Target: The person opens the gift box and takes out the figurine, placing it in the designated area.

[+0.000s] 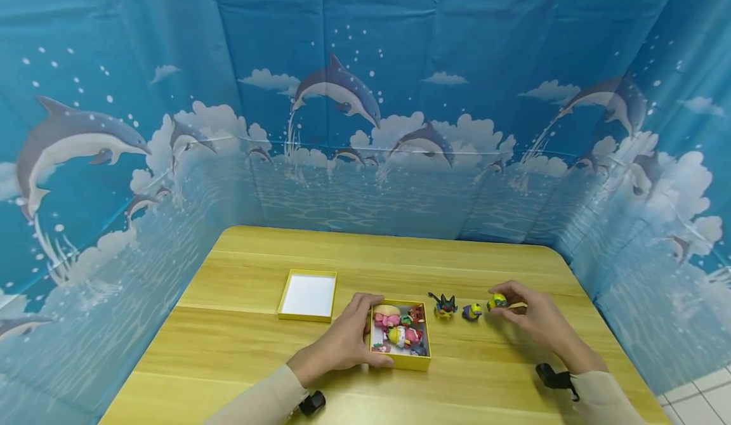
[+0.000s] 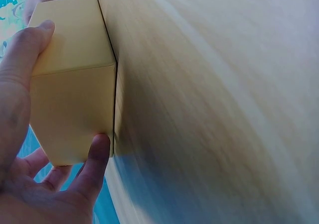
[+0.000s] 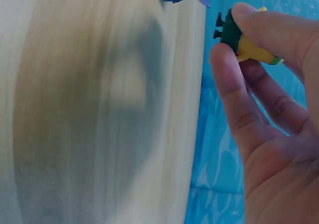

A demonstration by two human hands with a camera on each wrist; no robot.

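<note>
My left hand [image 1: 348, 336] grips the left side of a yellow open box [image 1: 419, 363], thumb on its near wall and fingers round the far left corner. Inside lie several small toy figures, pink, yellow, green, brown and grey. In the left wrist view the box's plain walls [image 2: 75, 109] show between thumb and fingers. Between thumb and fingertips my right hand [image 1: 533, 317] pinches a small yellow and green toy figure [image 3: 244, 40], just above the table. To its left are a purple and yellow figure [image 1: 471, 312] and a black, pointed-eared figure [image 1: 445, 306].
A yellow-edged square lid [image 1: 308, 295] with a white inside lies on the wooden table [image 1: 240, 349], left of the box. A blue dolphin-print curtain [image 1: 365, 190] hangs close behind the table and along its sides.
</note>
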